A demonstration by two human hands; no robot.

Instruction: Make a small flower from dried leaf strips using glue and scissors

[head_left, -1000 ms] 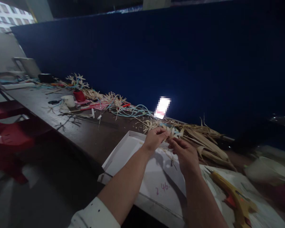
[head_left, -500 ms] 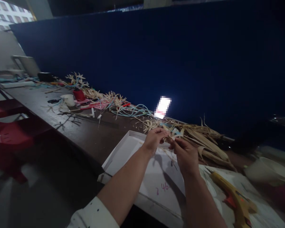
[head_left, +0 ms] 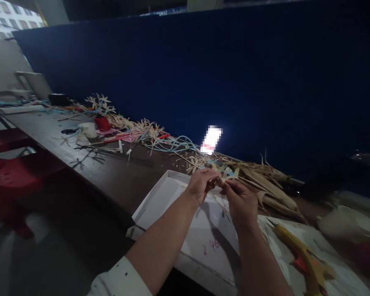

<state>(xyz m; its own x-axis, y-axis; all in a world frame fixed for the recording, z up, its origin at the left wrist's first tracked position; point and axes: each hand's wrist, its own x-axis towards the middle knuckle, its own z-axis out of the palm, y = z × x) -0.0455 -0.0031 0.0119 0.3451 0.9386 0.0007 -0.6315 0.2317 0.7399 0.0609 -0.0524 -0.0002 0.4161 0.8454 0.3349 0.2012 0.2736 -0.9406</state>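
Observation:
My left hand [head_left: 201, 185] and my right hand [head_left: 241, 200] meet above a shallow white box lid [head_left: 160, 205] with pink handwriting on it. Between their fingertips they pinch a small pale flower of dried husk strips [head_left: 225, 176]; its pointed petals spread out beyond the fingers. Fingers of both hands are closed, and they partly cover the piece. Just behind lie shredded husk scraps [head_left: 194, 163] and long dried husk leaves [head_left: 277, 191]. A yellow glue gun [head_left: 305, 255] rests to the right of my right forearm.
A lit phone [head_left: 211, 139] leans against the dark blue partition [head_left: 185, 82]. Along the table [head_left: 117, 176] lie light blue cords [head_left: 172, 144], finished husk flowers [head_left: 101, 102], a white cup [head_left: 89, 130] and a red container [head_left: 102, 123]. Red chairs [head_left: 15, 176] stand at the left.
My fingers have shifted slightly around the husk piece, and more of its petals now show. The hands stay over the same spot.

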